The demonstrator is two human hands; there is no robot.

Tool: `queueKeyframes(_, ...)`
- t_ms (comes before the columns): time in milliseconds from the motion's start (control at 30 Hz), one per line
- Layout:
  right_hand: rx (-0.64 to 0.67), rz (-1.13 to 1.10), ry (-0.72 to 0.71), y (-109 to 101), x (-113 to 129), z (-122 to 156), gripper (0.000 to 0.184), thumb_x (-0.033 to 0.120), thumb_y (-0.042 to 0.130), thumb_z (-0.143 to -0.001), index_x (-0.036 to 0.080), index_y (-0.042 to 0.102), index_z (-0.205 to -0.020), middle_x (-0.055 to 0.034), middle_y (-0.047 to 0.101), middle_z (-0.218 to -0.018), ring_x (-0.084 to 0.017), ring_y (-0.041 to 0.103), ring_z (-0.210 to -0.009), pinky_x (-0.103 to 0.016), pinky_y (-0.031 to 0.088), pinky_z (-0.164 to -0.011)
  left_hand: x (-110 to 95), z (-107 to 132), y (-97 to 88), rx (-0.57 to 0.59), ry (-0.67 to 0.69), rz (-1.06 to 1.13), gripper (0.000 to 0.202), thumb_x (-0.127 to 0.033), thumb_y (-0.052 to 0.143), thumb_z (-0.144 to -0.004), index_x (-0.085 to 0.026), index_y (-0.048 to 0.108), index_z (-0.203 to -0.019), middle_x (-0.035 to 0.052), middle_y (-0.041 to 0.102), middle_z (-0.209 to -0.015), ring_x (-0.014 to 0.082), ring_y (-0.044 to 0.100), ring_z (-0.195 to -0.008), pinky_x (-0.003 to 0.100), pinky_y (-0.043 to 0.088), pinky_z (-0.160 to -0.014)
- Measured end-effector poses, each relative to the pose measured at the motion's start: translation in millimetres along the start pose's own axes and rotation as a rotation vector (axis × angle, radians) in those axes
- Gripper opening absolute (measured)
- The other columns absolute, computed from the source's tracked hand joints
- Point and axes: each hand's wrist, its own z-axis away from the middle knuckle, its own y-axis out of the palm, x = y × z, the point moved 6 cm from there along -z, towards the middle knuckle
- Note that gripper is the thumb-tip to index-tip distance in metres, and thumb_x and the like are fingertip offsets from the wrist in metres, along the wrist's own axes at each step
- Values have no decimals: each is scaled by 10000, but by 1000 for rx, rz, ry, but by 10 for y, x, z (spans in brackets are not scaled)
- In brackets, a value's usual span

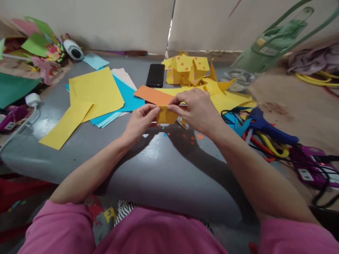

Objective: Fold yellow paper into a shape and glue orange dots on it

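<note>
A small yellow piece of paper [166, 116] is held up above the grey table by both hands. My left hand [142, 119] pinches its left edge between thumb and finger. My right hand [195, 108] pinches its upper right edge, thumb and fingers closed. An orange paper strip [151, 94] lies just behind it, partly hidden by my right hand. Tiny orange paper bits [200, 136] are scattered on the table below my hands. Beyond my right hand stands a yellow folded-paper model [189, 68] with orange and pink spots.
A yellow sheet [95, 88] and a yellow strip [66, 125] lie over blue papers [132, 98] at left. A black phone [155, 75] is at the back. A blue glue gun [272, 128] with cables, scissors-like red and yellow handles, and a green bottle [265, 53] are at right.
</note>
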Motion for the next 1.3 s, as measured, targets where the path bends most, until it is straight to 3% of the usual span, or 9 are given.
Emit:
queueKeyframes(600,24,-29,-31,2,24,5,94,276,692,-867,246,722,-782,-31,728,-809,-234,579,-810,-410,366,-818,9,6,-31,-20,33,-93,210,-394,705,-853,-185,692,-829,9,684,-831,97,650,-706,187,565,-603)
queueKeyframes(867,62,-75,20,-23,-63,-20,118,272,657,-885,231,716,-791,-37,737,-824,-219,592,-791,-372,383,-755,-11,21,19,1,-38,30,42,-204,666,-818,-187,702,-831,4,710,-818,113,700,-703,229,595,-617)
queueKeyframes(967,44,-64,12,-9,-41,-8,89,283,653,-883,227,712,-847,-53,735,-892,-247,603,-864,-400,401,-809,3,14,19,9,-31,47,24,-205,679,-822,-186,695,-825,-6,698,-814,98,691,-684,220,601,-613)
queueKeyframes(1100,-81,-13,-56,-34,80,17,147,328,655,-884,280,703,-1014,-58,676,-1191,-305,541,-1133,-484,366,-984,22,0,-1,3,-13,68,69,-263,703,-844,-196,696,-855,-7,700,-840,86,680,-666,234,620,-655)
queueKeyframes(1300,-36,74,-194,9,246,6,175,408,547,-961,374,718,-941,16,642,-1314,-302,413,-1344,-573,208,-1139,29,-10,-25,-11,-5,82,82,-268,677,-875,-206,717,-913,4,729,-927,78,681,-700,195,593,-632)
